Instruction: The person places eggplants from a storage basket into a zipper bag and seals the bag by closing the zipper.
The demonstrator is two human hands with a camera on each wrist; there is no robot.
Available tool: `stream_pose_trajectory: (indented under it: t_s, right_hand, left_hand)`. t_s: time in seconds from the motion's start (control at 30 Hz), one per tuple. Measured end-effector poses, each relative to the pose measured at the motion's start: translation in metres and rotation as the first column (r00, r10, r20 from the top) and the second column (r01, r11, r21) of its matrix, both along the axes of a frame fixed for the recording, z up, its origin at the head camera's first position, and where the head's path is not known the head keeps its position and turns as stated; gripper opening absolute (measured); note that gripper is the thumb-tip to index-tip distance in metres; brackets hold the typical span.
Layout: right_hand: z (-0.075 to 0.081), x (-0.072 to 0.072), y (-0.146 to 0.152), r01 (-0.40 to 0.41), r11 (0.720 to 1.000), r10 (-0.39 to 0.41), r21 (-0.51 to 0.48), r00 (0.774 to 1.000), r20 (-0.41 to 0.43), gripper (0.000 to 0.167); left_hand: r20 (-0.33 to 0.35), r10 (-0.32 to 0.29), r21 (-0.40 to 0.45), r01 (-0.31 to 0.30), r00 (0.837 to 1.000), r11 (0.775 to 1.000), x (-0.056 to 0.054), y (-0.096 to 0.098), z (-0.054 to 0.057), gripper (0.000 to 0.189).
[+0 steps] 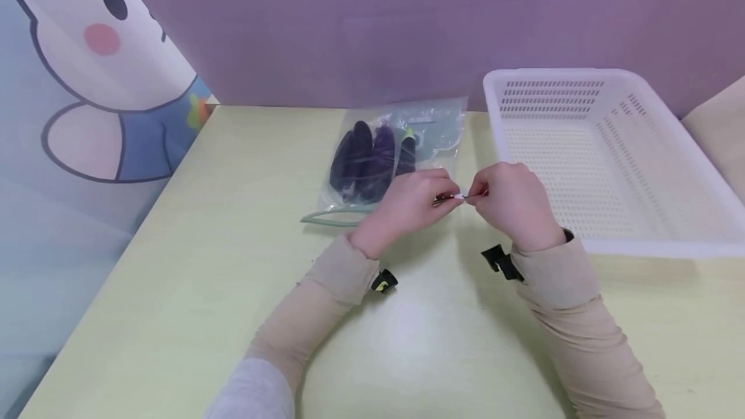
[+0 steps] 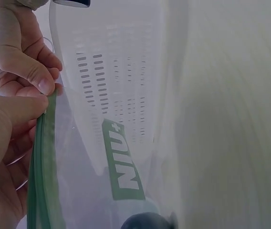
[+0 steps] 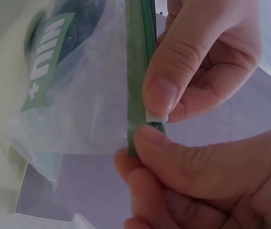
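Observation:
A clear zip bag (image 1: pixel 433 112) with a green zip strip (image 3: pixel 135 62) stands near the back of the table. Several long, dark purple vegetables that look like eggplants (image 1: pixel 362 160) show through its plastic. My left hand (image 1: pixel 416 202) pinches the white slider (image 3: pixel 156 117) on the zip between thumb and finger. Just beside it, my right hand (image 1: pixel 512 202) pinches the end of the same strip at the bag's corner. The two thumbs are close together in both wrist views. A green label with white letters (image 2: pixel 123 162) is printed on the bag.
To the right of the hands stands a white perforated plastic basket (image 1: pixel 658 247). A purple panel (image 1: pixel 407 24) rises behind the pale table (image 1: pixel 174 296). On the left hangs a light blue sheet with a cartoon figure (image 1: pixel 87 83).

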State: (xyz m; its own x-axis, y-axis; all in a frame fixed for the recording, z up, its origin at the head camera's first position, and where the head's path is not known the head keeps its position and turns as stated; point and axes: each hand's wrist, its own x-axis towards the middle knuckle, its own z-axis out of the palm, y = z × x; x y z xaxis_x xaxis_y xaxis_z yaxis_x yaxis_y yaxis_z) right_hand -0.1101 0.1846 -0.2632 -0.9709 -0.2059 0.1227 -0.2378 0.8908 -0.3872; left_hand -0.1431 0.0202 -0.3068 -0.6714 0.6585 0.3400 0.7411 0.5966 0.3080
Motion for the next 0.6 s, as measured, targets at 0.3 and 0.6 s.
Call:
stream_pose_trajectory:
  t_s: [0.3, 0.6]
  right_hand:
    - [-0.001, -0.001, 0.0, 0.009, 1.0, -0.009, 0.003, 1.0, 0.027, 0.009]
    - [-0.001, 0.001, 0.0, -0.005, 1.0, 0.005, 0.011, 1.0, 0.014, 0.009]
  left_hand:
    - [-0.007, -0.001, 0.023, 0.001, 1.0, 1.0, -0.001, -0.007, -0.005, 0.015]
    - [-0.028, -0.006, 0.084, 0.009, 1.0, 0.996, 0.0, -0.02, -0.014, 0.012]
